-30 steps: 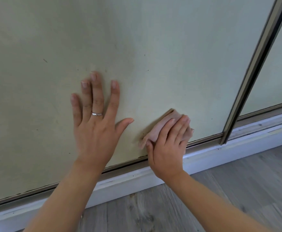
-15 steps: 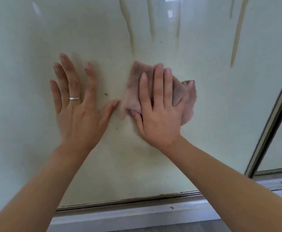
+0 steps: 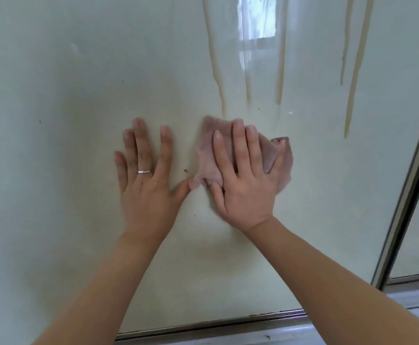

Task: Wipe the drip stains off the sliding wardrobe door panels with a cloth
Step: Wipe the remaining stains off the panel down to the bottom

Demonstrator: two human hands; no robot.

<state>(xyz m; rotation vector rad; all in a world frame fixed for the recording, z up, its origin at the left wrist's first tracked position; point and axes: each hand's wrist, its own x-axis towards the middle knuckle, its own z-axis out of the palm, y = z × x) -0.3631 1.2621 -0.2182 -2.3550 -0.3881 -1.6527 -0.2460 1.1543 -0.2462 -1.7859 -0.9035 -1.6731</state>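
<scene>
Drip stains [image 3: 217,70] run in yellowish streaks down the glossy pale-green door panel [image 3: 66,70], ending just above the pink cloth [image 3: 209,158]. Right hand [image 3: 243,185] presses the cloth flat with straight fingers; left hand [image 3: 146,192] lies spread on the panel beside it. Metal frame [image 3: 402,195] edges the right.

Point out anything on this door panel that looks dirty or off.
Yellowish drip stains run down the door panel above the cloth, and two more streaks lie to the right. A dark speck sits between the left hand and right hand.
</scene>
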